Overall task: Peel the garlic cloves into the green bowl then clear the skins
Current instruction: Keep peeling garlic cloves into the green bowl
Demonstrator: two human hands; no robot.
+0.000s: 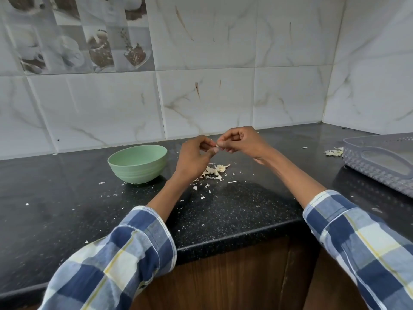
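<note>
Nearest, blue plaid sleeves (pixel 125 253) over the edge of a black speckled countertop (pixel 234 211) strewn with white flecks. Further back, a pile of garlic skins (pixel 214 171) below the raised left hand (pixel 194 158) and right hand (pixel 242 140), fingertips of both curled and pinching one small garlic clove (pixel 216 146) between them. At left, a green bowl (pixel 138 164), contents hidden; at far right, a grey plastic basket (pixel 380 159) with more skins (pixel 334 152) just beside it.
</note>
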